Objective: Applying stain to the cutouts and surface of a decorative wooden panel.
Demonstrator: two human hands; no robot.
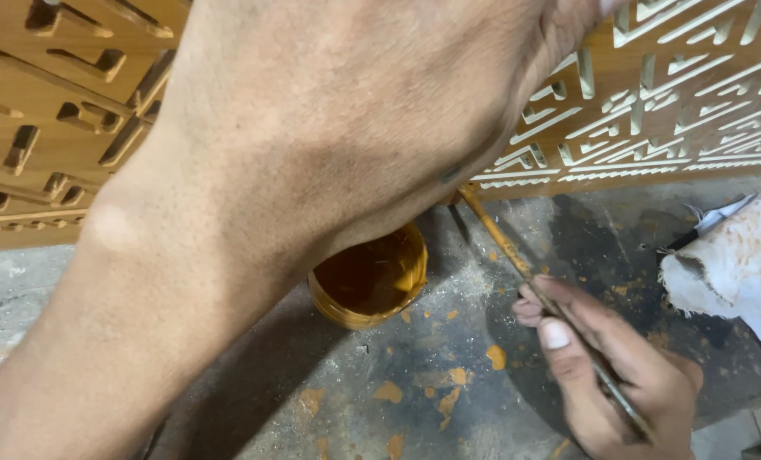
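Two hands worked w/ a thin brush (pixel 525 273): right hand (pixel 610 375) clamped on its handle, tip at the carved wooden panel's (pixel 670 94) lower edge. Left hand (pixel 355 111) reached toward the panel, fingers out of view, grip can't tell. Paint tub (pixel 372 281) sat below on the spattered surface (pixel 414 392).

Soft, even light. The left hand (pixel 338 128) is very close and blurry, and it drops a dark shadow on the floor (pixel 448 409).
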